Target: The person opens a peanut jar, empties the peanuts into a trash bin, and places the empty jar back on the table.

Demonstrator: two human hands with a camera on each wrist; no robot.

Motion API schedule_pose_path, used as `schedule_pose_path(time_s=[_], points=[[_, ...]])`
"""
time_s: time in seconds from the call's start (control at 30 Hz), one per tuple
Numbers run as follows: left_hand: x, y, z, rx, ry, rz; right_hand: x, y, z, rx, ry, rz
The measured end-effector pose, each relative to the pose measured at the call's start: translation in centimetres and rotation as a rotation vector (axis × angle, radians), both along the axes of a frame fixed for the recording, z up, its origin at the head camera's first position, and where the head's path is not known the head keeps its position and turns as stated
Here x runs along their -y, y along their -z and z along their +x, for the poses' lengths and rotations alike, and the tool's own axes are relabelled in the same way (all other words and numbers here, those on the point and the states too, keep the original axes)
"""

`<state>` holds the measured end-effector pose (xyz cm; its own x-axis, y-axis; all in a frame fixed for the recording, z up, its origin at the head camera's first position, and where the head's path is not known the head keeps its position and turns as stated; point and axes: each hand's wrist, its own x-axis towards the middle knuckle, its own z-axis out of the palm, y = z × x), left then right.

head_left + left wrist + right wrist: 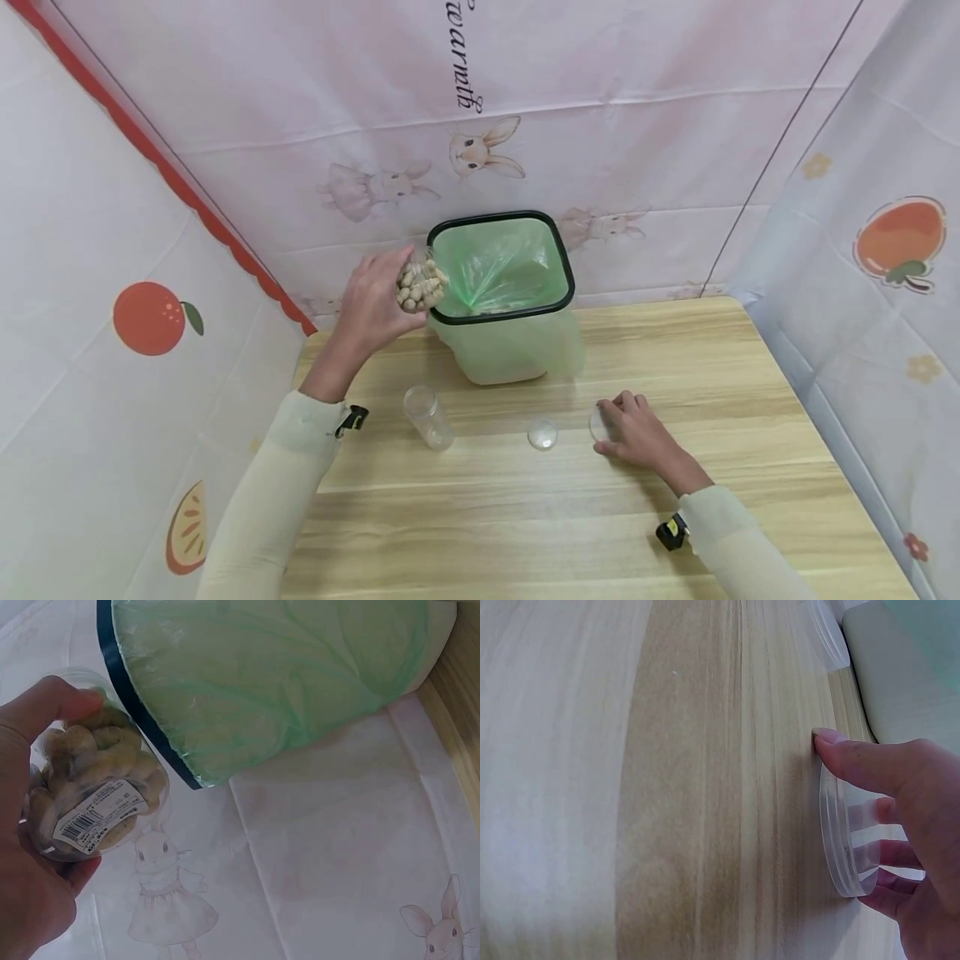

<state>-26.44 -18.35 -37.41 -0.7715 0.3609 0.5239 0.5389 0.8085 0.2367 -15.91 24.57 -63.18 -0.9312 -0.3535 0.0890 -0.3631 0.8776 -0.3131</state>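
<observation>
My left hand point(372, 300) grips a clear plastic jar point(96, 765) filled with beige-brown, nut-like pieces, and a white barcode label shows on it. The jar is tilted at the left rim of a bin point(501, 318) with a black rim and a green plastic liner. On the table to the right, my right hand point(636, 431) holds a round clear lid point(840, 832) by its edge, thumb on one side and fingers on the other. The lid stays low over the wood, partly covered by the hand in the head view.
An uncapped clear jar point(429, 418) stands on the wooden table point(480, 517) in front of the bin. Another round clear lid point(542, 434) lies between that jar and my right hand. Behind the bin hangs a pink printed cloth point(645, 158), with white cloths at both sides.
</observation>
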Motion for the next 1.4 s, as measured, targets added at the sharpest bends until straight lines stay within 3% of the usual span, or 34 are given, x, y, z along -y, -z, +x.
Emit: schedule_pose_path(time_s=[0.37,0.67,1.07,1.4], points=[[-0.05,0.29,-0.45,-0.074,-0.007,-0.051,0.03,-0.06,0.05,0.012,0.012,-0.004],[0.06,0.41,-0.71,-0.086,0.003,-0.026,0.05,-0.11,0.06,0.044,0.019,0.001],[-0.16,0.48,-0.96,-0.178,0.017,-0.047,0.11,-0.06,-0.09,0.044,0.016,-0.001],[-0.33,0.5,-0.9,-0.196,0.024,-0.03,0.11,-0.37,0.01,0.069,0.026,0.012]])
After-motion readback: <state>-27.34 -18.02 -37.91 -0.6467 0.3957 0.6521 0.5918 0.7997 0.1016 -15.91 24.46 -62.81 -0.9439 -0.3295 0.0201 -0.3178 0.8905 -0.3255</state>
